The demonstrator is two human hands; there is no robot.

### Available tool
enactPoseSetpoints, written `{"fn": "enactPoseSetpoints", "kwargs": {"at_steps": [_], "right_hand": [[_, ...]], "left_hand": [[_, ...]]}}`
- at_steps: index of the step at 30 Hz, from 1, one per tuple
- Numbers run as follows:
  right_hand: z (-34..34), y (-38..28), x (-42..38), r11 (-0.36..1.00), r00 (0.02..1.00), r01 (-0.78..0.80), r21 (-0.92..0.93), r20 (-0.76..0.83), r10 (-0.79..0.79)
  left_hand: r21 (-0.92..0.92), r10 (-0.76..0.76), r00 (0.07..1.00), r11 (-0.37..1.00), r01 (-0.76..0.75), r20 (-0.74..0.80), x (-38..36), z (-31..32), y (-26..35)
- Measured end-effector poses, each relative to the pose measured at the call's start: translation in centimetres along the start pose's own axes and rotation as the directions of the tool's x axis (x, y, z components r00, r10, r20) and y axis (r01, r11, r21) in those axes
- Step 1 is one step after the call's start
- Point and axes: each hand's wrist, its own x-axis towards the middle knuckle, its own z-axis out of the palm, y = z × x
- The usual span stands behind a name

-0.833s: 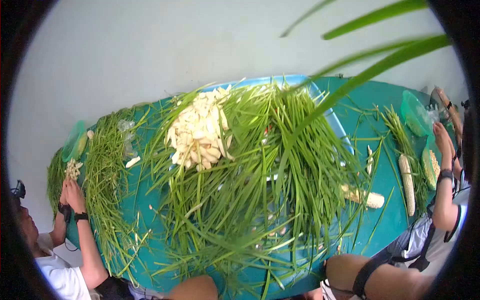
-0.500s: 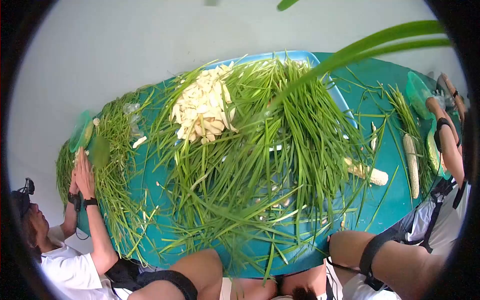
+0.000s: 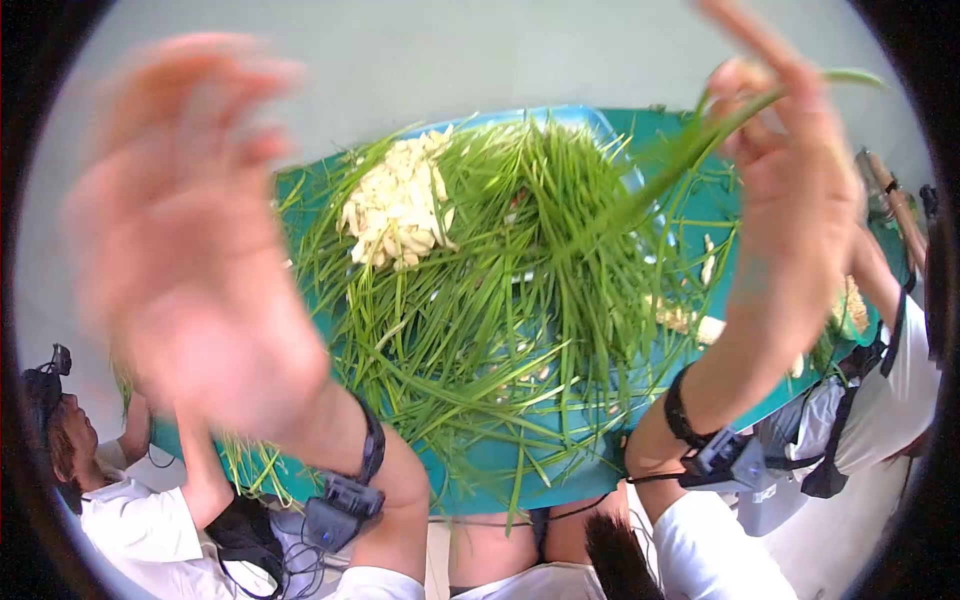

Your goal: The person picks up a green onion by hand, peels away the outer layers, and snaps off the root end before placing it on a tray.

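Both my hands are raised high over the table, close to the camera. My left hand [image 3: 195, 220] is blurred, its fingers loosely curled and apart, with nothing visible in it. Between the thumb and fingers of my right hand [image 3: 800, 160] are long flat green blades that look like chives [image 3: 690, 150]; one index finger points up. Below lies a large heap of the same green blades [image 3: 590, 270], spilling over a blue tray [image 3: 590, 118]. White peeled garlic cloves [image 3: 395, 205] are piled on the heap's left part.
The green table [image 3: 480, 485] has loose blades along its near edge. A partly stripped corn cob [image 3: 690, 322] lies right of the heap. One person [image 3: 140, 520] sits at the left, another [image 3: 905, 370] works at the right, near a corn piece [image 3: 850, 305].
Both my hands have come up into full view; before, only my forearms showed at the bottom. The green blades near the camera now show in my right hand.
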Motion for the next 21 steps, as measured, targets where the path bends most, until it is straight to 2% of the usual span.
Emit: {"fn": "enactPoseSetpoints", "kwargs": {"at_steps": [1, 2, 3, 4, 5, 6, 12, 13, 15, 18, 20, 21], "right_hand": [[0.4, -1.1, 0.0, 0.995, 0.996, 0.014, -0.103, 0.090, -0.005], [1.2, -0.9, -0.4, 0.997, 0.992, -0.036, 0.067, 0.122, 0.027], [1.6, -1.6, -0.6, 0.985, 0.969, -0.168, 0.045, 0.189, 0.157], [1.7, -3.0, -1.1, 0.977, 0.946, -0.211, 0.029, 0.256, 0.197], [1.8, -2.7, -1.2, 0.970, 0.930, -0.239, 0.040, 0.297, 0.217], [2.4, -2.1, -1.4, 0.990, 0.957, -0.126, 0.059, 0.272, 0.106], [3.8, -3.1, -2.6, 0.948, 0.949, -0.241, 0.208, 0.254, 0.186], [3.7, -2.4, -2.6, 0.999, 0.970, -0.017, 0.052, 0.242, 0.004], [4.0, -2.6, -2.8, 0.996, 0.970, -0.016, 0.093, 0.242, -0.007], [4.0, -2.6, -2.9, 0.988, 0.972, 0.019, 0.150, 0.228, -0.053], [3.4, -3.6, -2.6, 0.970, 0.946, -0.176, 0.167, 0.301, 0.120], [3.3, -3.6, -2.5, 0.947, 0.944, -0.224, 0.232, 0.292, 0.152]], "left_hand": [[0.308, -0.081, 0.982, 0.951, 0.024, 0.172, 0.3, 0.7, -0.6], [0.591, -0.204, 0.932, 0.807, -0.013, 0.299, 0.2, 1.8, -1.1], [0.522, -0.247, 0.909, 0.852, 0.039, 0.335, -0.2, 2.6, -1.8], [0.456, -0.283, 0.883, 0.886, 0.091, 0.375, -0.9, 3.4, -2.3], [0.477, -0.302, 0.855, 0.876, 0.074, 0.421, -1.1, 4.0, -2.5], [0.500, -0.323, 0.824, 0.864, 0.057, 0.465, -1.3, 4.4, -2.6], [0.463, -0.345, 0.847, 0.876, 0.136, 0.404, -2.0, 5.0, -2.4], [0.463, -0.348, 0.847, 0.875, 0.139, 0.403, -2.0, 4.8, -2.1], [0.369, -0.361, 0.879, 0.898, 0.238, 0.312, -1.9, 4.5, -1.5], [0.353, -0.381, 0.858, 0.899, 0.258, 0.343, -1.3, 3.6, -1.2], [0.354, -0.372, 0.856, 0.903, 0.244, 0.359, -1.2, 3.5, -1.1], [0.355, -0.383, 0.851, 0.900, 0.254, 0.360, -1.2, 3.5, -1.0]]}}
